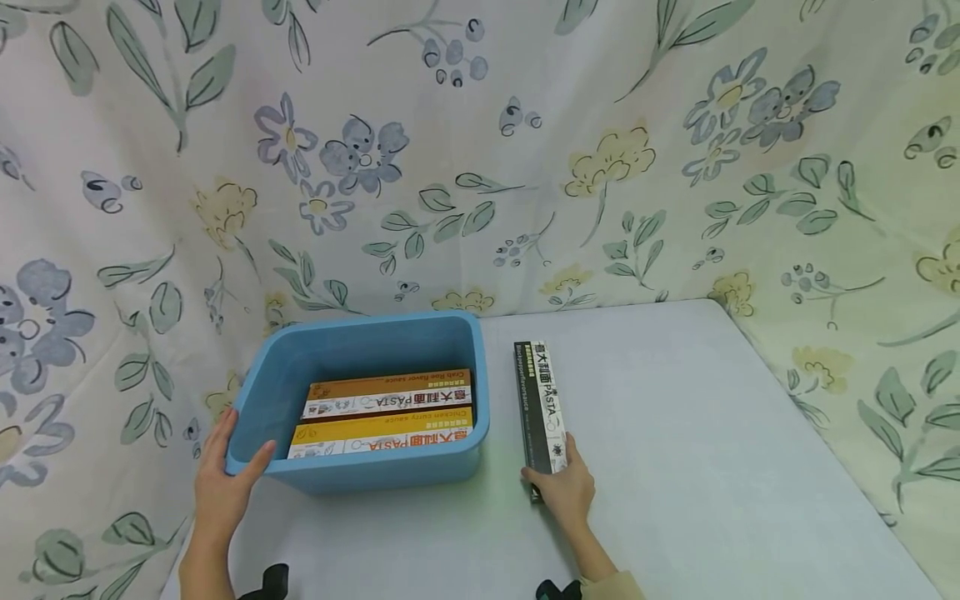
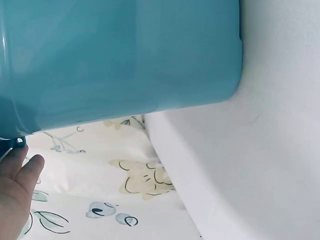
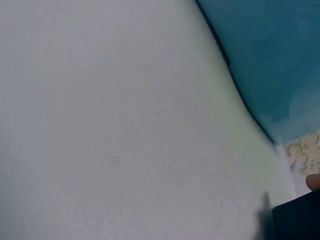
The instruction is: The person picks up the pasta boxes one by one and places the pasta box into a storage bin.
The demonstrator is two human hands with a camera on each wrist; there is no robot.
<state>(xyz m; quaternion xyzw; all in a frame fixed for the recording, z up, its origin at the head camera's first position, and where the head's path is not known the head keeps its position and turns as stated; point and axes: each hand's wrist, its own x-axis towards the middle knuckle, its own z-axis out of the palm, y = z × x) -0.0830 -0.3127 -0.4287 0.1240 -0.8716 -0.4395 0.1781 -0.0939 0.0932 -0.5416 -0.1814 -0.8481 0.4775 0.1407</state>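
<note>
Both forearms enter from the bottom edge of the head view. My left hand [image 1: 225,483] grips the near left corner of the blue plastic bin [image 1: 360,479]: thumb hooked over the rim on the inside, fingers on the outer wall. In the left wrist view, the bin's outer wall fills the upper part of the picture and only fingertips of that hand show at the lower left.

My right hand [image 1: 566,487] holds the near end of the black pasta box [image 1: 538,404], fingers curled round it. This box lies on the desk [image 1: 712,483] just to the right of the bin, apart from its wall, with its long side running away from me. In the right wrist view, only a dark corner of the box and one fingertip show at the lower right.

Two more pasta boxes lie flat inside the bin, side by side, long sides running left to right:
- yellow pasta box [image 1: 382,435], nearer to me;
- orange-brown pasta box [image 1: 388,392], behind it, touching.

Floral-print cloth [image 1: 480,167] hangs behind the desk and down both sides.
</note>
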